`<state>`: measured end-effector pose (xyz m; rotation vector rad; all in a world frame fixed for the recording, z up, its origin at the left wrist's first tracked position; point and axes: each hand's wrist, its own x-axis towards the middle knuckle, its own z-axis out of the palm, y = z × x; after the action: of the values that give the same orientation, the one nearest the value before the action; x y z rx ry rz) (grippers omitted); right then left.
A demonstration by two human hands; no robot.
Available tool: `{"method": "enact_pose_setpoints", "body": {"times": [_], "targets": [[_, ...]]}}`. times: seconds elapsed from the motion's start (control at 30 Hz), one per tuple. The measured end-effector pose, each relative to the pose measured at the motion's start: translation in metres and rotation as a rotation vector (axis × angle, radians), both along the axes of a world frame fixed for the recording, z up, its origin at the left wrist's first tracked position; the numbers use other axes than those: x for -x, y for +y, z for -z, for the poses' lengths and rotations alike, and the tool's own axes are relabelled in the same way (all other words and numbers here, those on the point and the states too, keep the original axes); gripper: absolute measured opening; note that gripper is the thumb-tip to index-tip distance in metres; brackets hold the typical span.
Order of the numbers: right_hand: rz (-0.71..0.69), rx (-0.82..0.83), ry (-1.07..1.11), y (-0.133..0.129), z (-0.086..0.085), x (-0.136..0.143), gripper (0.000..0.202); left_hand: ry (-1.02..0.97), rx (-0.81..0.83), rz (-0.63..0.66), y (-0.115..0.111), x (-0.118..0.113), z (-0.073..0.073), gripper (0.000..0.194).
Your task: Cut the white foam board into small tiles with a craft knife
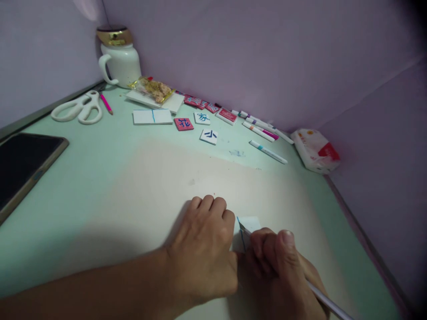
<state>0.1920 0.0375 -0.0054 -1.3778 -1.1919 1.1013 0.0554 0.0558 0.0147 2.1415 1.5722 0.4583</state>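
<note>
Two hands: right hand (283, 262) closed low round a slim knife (327, 299), probably for fine control; left hand (207, 249) curled narrow, fingertips hidden, bearing down, seemingly to stop any slipping.
White card (251, 222): on the bench (160, 186), partly under the left hand, and there's the blade tip right by its blue line (243, 242), a likely guide.
Phone (26, 164): flat at the left edge, well apart from the blade.
Lettered tiles (183, 124): face up beyond the hands, easy to read.
Markers (268, 152): grouped far right, probably for reach.
Mug (125, 66): upright in the far corner, safely back.
</note>
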Motion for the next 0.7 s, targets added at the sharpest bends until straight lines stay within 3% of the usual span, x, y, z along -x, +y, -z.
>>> {"method": "enact_pose_setpoints", "body": {"times": [0.53, 0.7], "targets": [[0.030, 0.059, -0.079, -0.0062, -0.0029, -0.0015, 0.050, -0.009, -0.055, -0.018, -0.0011, -0.0021, 0.0055, 0.014], [0.016, 0.080, -0.009, -0.0064, -0.0030, -0.0044, 0.051, -0.010, -0.056, -0.025, -0.0009, -0.0021, 0.0056, 0.014]]}}
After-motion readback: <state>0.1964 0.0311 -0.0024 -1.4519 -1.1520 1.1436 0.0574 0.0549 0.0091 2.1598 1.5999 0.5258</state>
